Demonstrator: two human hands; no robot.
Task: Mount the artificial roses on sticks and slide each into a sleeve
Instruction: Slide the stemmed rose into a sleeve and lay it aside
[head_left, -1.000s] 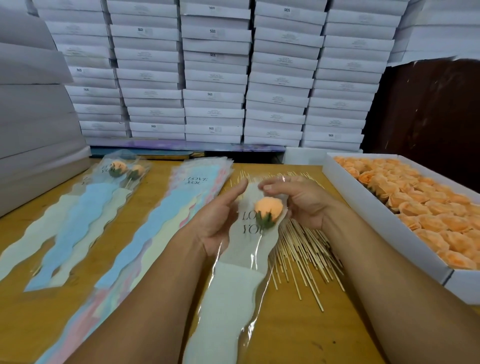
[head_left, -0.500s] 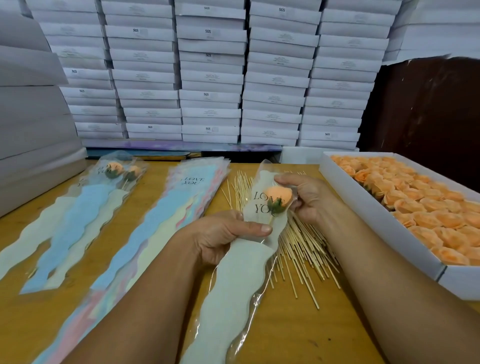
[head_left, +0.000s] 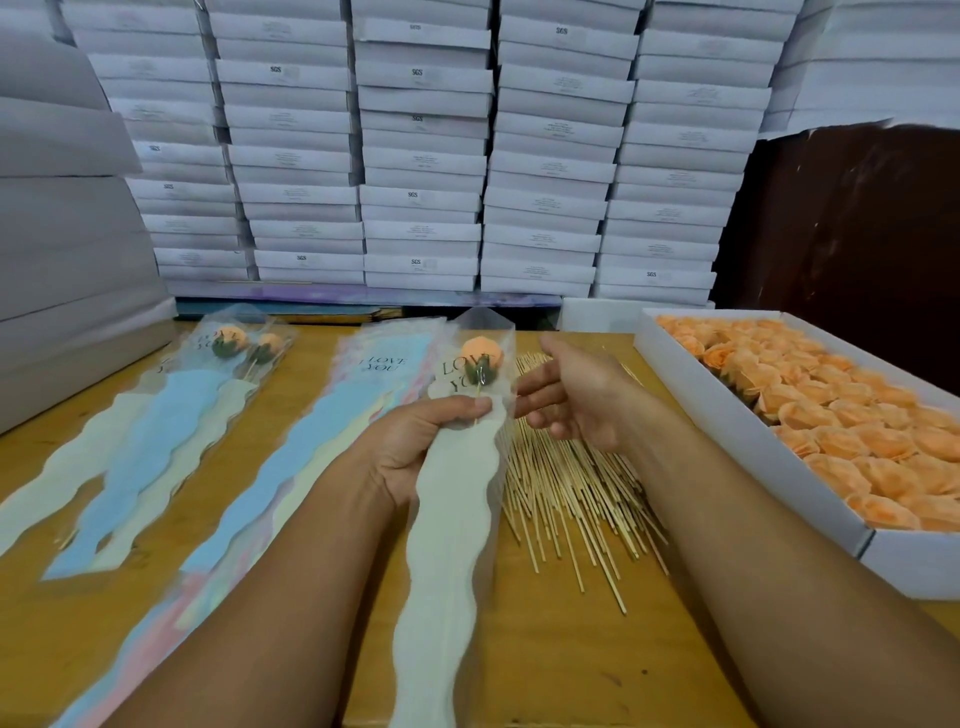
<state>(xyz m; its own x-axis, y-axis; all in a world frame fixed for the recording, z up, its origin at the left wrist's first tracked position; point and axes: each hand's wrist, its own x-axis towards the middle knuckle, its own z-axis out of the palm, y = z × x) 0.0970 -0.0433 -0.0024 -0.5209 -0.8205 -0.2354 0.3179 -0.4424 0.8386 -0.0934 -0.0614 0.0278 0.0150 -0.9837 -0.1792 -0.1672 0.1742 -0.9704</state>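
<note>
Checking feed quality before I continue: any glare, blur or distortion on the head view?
Head view: even soft light; wide-angle bending bows the stacked white boxes; the clear plastic sleeve shows only faint sheen, its "LOVE YOU" print legible; the peach rose is slightly soft; the right hand is mildly blurred.

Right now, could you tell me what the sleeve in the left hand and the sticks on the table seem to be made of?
The sleeve looks like clear glossy plastic film: the rose shows through it, over a matte pale wavy insert, possibly paper. The sticks look like thin bare bamboo or wood, pale tan and unpainted.
</note>
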